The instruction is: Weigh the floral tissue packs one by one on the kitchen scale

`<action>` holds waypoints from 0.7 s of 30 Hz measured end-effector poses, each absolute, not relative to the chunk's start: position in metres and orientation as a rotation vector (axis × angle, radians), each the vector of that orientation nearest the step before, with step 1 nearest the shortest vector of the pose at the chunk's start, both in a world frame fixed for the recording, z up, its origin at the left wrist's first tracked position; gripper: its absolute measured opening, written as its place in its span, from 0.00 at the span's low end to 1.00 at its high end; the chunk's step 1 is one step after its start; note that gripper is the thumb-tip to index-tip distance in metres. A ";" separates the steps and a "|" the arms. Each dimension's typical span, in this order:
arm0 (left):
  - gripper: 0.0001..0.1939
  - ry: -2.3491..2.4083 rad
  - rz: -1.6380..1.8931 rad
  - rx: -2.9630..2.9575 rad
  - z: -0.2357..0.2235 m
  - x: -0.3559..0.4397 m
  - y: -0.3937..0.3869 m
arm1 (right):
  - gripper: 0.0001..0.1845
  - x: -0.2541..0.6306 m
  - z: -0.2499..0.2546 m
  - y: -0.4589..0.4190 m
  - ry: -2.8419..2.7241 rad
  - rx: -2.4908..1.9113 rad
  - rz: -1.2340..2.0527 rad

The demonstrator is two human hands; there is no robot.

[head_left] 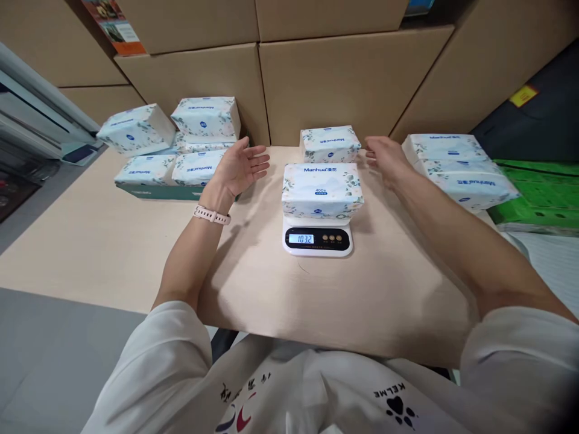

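A pack of tissues (322,191) rests on a white digital scale (289,246), whose lit display seems to read 103.2. Right behind it, another tissue pack (329,143) lies on the table. My left hand (242,166) is off to the left of the scale, palm turned inward, fingers apart and holding nothing. On the other side, my right hand (388,160) hovers just right of the rear pack, fingers loosely extended toward it with a small gap. Nothing shows in that hand. A pink band (211,215) circles my left wrist.
At left, several tissue packs (205,120) are piled in and above a green box (158,191). More packs (461,175) sit at the right, next to a green crate (543,199). Stacked cardboard boxes (335,90) wall off the table's (253,289) back edge.
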State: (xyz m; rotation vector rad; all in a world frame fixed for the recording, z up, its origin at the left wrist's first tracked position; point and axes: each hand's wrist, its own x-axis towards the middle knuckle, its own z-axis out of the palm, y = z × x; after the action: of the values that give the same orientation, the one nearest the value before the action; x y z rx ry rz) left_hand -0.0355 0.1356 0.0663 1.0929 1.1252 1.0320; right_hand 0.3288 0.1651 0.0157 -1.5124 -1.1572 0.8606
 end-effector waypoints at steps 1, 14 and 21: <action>0.36 1.142 1.031 1.089 0.066 -0.035 0.136 | 0.09 0.326 0.025 0.180 -1.138 -1.552 0.918; 0.19 1.185 1.316 1.327 0.107 -0.040 0.109 | 0.21 0.219 0.074 0.216 -1.402 -1.231 1.668; 0.15 1.309 1.231 1.556 0.088 -0.036 0.115 | 0.19 0.258 0.056 0.203 -1.266 -1.263 1.349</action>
State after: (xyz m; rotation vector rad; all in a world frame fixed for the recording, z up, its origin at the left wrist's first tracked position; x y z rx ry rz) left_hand -0.0356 0.1150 0.0879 1.5562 1.3094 1.2315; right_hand 0.2580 0.2034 0.0560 -1.2626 -1.2661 1.3493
